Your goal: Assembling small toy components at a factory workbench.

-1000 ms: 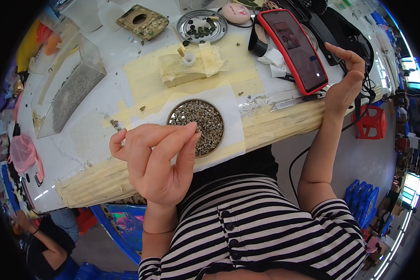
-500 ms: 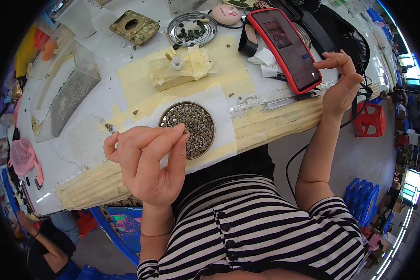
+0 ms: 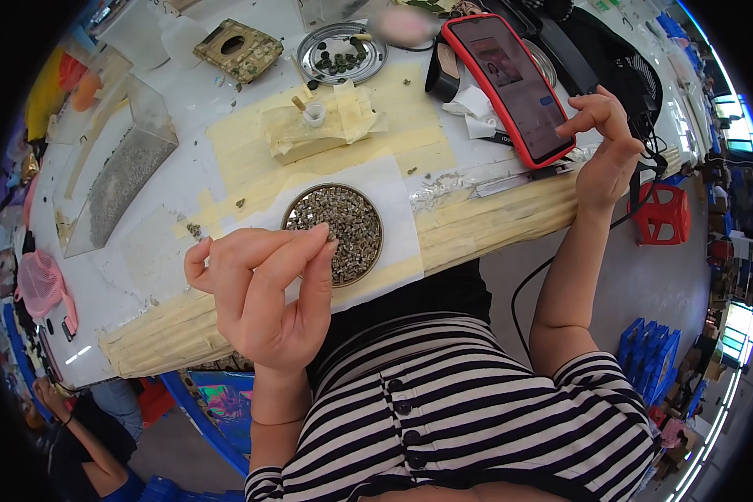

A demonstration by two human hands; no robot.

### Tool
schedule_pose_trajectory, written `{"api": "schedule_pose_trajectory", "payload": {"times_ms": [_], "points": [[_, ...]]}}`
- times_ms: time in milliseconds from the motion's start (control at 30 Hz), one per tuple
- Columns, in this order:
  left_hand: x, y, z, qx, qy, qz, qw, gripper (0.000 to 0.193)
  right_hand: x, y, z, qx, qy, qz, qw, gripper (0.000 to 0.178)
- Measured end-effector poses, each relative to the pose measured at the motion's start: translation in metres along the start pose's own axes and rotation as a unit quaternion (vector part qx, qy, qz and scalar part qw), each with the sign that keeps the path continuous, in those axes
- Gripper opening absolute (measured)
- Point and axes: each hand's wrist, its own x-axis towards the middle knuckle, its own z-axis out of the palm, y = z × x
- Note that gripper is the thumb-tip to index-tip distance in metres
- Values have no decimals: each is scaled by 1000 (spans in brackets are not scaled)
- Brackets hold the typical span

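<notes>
Over the left edge of a round dish point(image 3: 382, 238) full of small grey-brown metallic pieces point(image 3: 351, 219), my left hand point(image 3: 268, 293) is raised with thumb and forefinger pinched. Whatever is between those fingertips is too small to make out. My right hand point(image 3: 604, 159) is at the lower right of a phone point(image 3: 519, 92) in a red case, which is propped up with its screen lit. A fingertip meets or nearly meets the screen's lower right part; the hand's fingers are apart and hold nothing. White paper point(image 3: 400, 209) lies under the dish.
Behind the dish, a tape-wrapped block point(image 3: 326, 134) carries a small white cup point(image 3: 314, 115). Farther back are a metal plate point(image 3: 309, 71) with dark green parts and a camouflage model part point(image 3: 241, 52). A clear bin point(image 3: 146, 138) of grey grains stands left, a red stool point(image 3: 663, 213) right.
My right forefinger has shifted slightly left and downward at the phone's screen. My left hand keeps its pinch almost in place. The other person's hand at the lower left has moved a little.
</notes>
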Motion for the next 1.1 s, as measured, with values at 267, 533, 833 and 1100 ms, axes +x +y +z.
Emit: {"api": "schedule_pose_trajectory", "payload": {"times_ms": [267,533,833,1100], "points": [[-1,0,0,2,-1,-4,1000,20,-2,-5,-1,29,-61,-13,998,94],[-1,1,0,-2,-1,-8,1000,20,-2,-2,3,20,-23,-57,998,88],[1,2,-2,7,-7,12,1000,17,-4,-1,-1,-1,-6,2,1000,94],[-1,0,-1,-2,-1,-7,1000,20,-2,0,8,18,-4,-56,998,90]]}}
